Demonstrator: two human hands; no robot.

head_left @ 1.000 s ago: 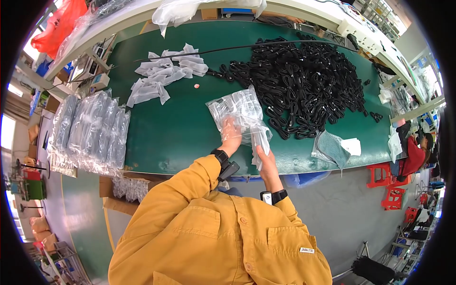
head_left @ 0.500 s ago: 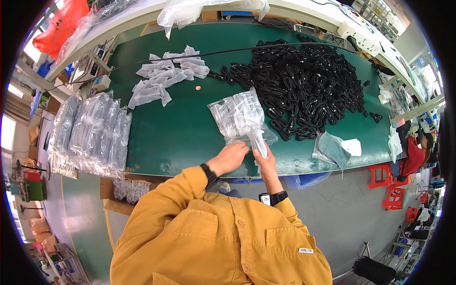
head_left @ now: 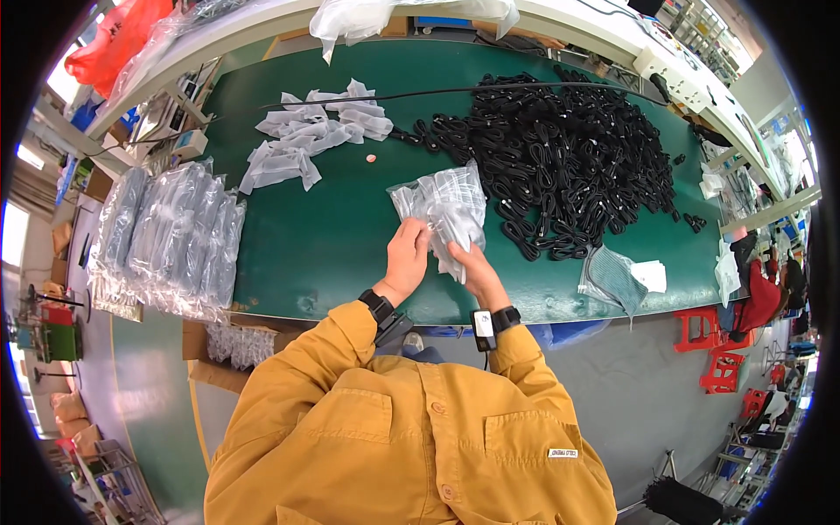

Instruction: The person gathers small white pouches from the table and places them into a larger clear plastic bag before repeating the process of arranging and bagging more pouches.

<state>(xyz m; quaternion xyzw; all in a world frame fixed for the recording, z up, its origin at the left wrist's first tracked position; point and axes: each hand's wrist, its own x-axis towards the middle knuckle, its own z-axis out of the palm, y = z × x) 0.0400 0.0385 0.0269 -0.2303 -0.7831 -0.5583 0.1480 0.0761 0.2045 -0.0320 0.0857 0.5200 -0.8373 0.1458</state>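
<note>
A clear plastic bag with whitish, translucent contents lies near the middle of the green table, its lower end lifted toward me. My right hand grips the bag's near end, thumb on top and fingers underneath. On the left edge of the bag, my left hand has its fingertips pinched against the plastic. What exactly is inside cannot be made out. Just right of the bag spreads a big pile of coiled black cables. Several translucent white sleeves lie loose to the far left.
Filled clear bags are stacked at the table's left end. A mesh pouch and white paper slips lie near the front right edge. One long black cable crosses overhead. A cardboard box stands below the left front edge.
My left hand has moved from the bag's near end up to its left edge. The right hand stays at the near end, now gripping slightly lower and left.
</note>
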